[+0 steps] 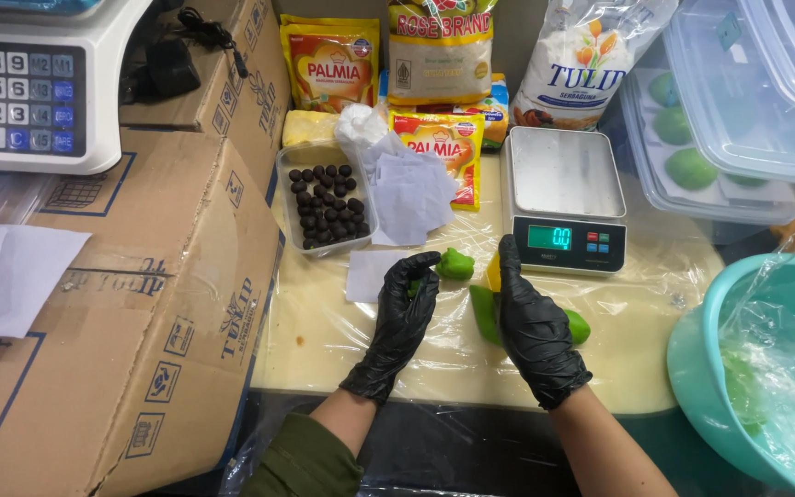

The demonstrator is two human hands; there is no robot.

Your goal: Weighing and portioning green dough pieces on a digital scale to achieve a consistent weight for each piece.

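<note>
Seemingly portioning — left hand [404,304] pinches a small green dough lump [456,264], right hand [528,317] presses a yellow scraper [493,273] into the green dough log [487,313]; weighing looks next.

Cream table [342,340] under clear film, digital scale [565,198], green dough [488,313], tray of dark balls [327,198]
</note>
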